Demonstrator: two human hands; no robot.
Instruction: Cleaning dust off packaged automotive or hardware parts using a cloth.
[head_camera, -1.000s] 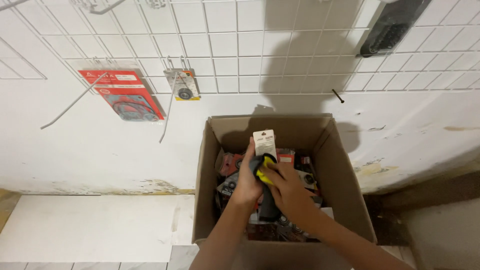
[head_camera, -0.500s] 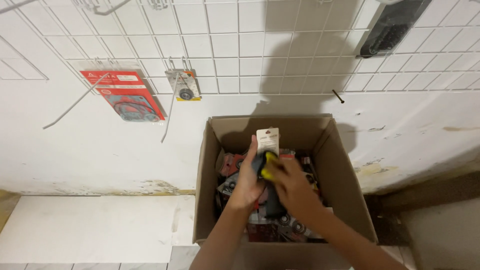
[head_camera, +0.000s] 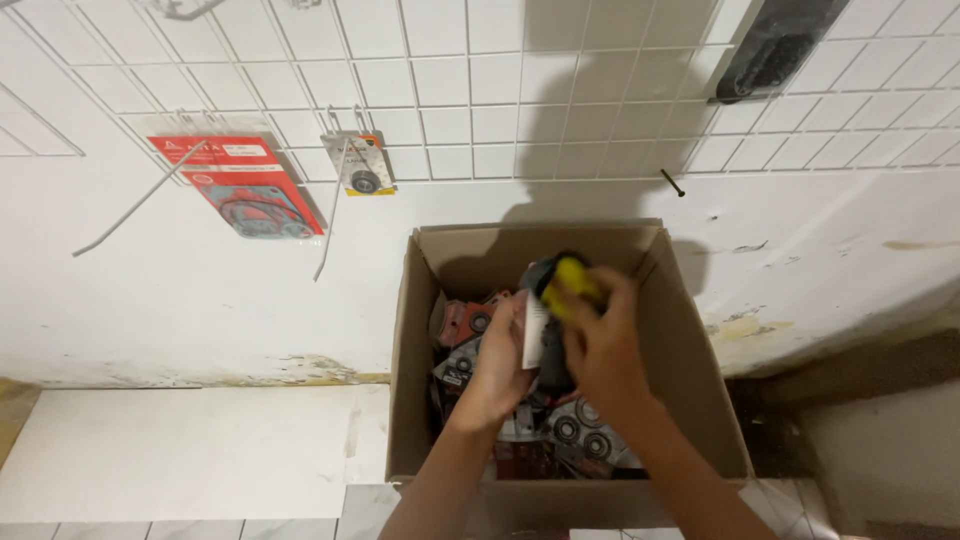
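Together, both hands (head_camera: 560, 350) hold a yellow-black tool (head_camera: 562, 290) — over the cardboard box (head_camera: 700, 380).

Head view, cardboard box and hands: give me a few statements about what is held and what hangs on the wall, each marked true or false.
1. Both hands hold a black and yellow item over the open cardboard box. True: the left hand and the right hand both grip it.
2. The box is empty. False: it holds red and grey packaged parts.
3. A red packet hangs on the white wire grid to the left of the box. True.
4. The small carded part lies on the floor. False: it hangs on a hook of the grid, beside the red packet.
5. The box flaps are taped shut. False: the top is open.
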